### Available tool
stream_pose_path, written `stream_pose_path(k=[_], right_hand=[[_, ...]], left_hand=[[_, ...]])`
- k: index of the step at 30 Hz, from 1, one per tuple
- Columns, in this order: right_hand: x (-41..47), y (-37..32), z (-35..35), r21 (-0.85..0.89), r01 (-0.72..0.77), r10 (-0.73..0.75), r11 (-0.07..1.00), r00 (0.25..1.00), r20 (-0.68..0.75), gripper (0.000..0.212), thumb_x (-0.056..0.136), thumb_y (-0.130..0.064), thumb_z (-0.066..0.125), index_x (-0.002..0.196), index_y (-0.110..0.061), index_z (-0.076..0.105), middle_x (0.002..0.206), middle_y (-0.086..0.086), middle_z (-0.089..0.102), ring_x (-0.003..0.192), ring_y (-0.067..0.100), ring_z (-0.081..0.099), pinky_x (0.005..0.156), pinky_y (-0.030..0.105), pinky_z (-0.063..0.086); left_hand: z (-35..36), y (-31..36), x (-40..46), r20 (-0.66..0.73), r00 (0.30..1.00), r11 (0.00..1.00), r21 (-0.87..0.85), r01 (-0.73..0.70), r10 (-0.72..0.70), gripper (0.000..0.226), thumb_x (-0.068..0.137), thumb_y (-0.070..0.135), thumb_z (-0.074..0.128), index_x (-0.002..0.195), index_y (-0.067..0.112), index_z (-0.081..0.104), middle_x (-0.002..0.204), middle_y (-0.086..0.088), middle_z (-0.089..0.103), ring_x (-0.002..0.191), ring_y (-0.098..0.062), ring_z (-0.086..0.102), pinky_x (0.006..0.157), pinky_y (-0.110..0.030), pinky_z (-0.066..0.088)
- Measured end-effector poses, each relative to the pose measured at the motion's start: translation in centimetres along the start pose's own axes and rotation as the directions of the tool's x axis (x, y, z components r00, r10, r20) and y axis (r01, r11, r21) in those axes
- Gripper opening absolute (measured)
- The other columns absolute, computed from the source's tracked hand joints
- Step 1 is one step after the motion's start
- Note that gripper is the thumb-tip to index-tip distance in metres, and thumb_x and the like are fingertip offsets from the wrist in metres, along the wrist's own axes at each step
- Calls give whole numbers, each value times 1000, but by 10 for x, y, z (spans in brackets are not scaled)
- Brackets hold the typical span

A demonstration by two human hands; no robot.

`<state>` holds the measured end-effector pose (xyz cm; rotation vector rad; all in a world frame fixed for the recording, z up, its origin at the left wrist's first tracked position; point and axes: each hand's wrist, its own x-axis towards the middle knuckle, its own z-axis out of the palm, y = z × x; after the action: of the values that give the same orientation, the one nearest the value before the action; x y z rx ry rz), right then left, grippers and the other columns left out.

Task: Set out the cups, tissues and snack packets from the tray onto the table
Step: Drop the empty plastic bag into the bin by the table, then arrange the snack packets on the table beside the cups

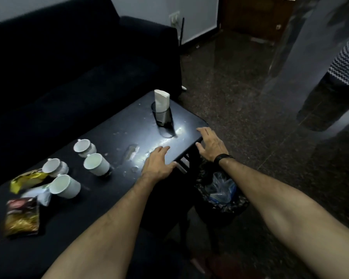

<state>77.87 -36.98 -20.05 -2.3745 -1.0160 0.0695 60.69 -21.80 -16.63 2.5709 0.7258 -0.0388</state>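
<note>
Several white cups (96, 164) stand grouped on the left part of the dark table (117, 129). Beside them lie a yellow snack packet (26, 180), a pale packet (38, 195) and a red and gold packet (22, 216). White tissues (161, 99) stick up from a dark mesh holder (164, 116) near the table's far right corner. My left hand (157, 164) lies flat on the table's near edge, fingers apart and empty. My right hand (210, 144) hovers at the right edge by the corner, fingers spread, holding nothing. No tray shows.
A dark sofa (69, 63) runs along the far side of the table. A bin with a black liner (220, 196) and plastic bags stands on the floor under my right forearm. A person in a striped top (347, 63) stands at the right.
</note>
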Motion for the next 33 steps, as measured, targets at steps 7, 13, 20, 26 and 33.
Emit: stream_pose_path(k=[7, 13, 20, 26, 33], right_hand=[[19, -132, 12, 42, 248, -247, 968, 969, -29, 56, 89, -26, 63, 140, -11, 46, 138, 8, 51, 126, 28, 50, 103, 36, 41], [27, -273, 60, 86, 392, -400, 916, 907, 128, 70, 92, -41, 59, 150, -15, 29, 152, 8, 37, 139, 27, 38, 111, 40, 37], [1, -403, 122, 199, 583, -615, 788, 762, 203, 63, 92, -45, 57, 145, -17, 36, 148, 6, 43, 133, 26, 44, 107, 38, 39], [-20, -459, 181, 250, 636, -683, 730, 663, 308, 54, 91, -40, 60, 138, -20, 42, 140, 5, 48, 127, 24, 47, 98, 34, 41], [-32, -482, 247, 166, 528, -529, 833, 670, 521, 79, 85, -29, 67, 151, -16, 25, 151, 12, 36, 135, 33, 40, 110, 46, 38]], left_hand=[[-82, -78, -68, -206, 974, 995, -8, 98, -98, 65, 84, 41, 66, 142, 20, 45, 146, -3, 44, 135, -22, 39, 109, -34, 30], [-140, -171, -149, -328, 887, 944, -67, 322, -326, 70, 84, 46, 64, 145, 19, 41, 151, -6, 39, 139, -24, 34, 113, -38, 30], [-158, -264, -222, -414, 747, 849, -150, 507, -520, 60, 83, 45, 65, 134, 17, 50, 138, -6, 50, 127, -26, 46, 102, -37, 39], [-145, -322, -249, -354, 674, 759, -235, 607, -649, 66, 85, 46, 65, 141, 19, 43, 139, -8, 46, 128, -27, 45, 105, -42, 40], [-116, -360, -243, -258, 587, 637, -409, 653, -767, 65, 84, 44, 67, 140, 20, 42, 136, -7, 46, 123, -28, 50, 94, -38, 45]])
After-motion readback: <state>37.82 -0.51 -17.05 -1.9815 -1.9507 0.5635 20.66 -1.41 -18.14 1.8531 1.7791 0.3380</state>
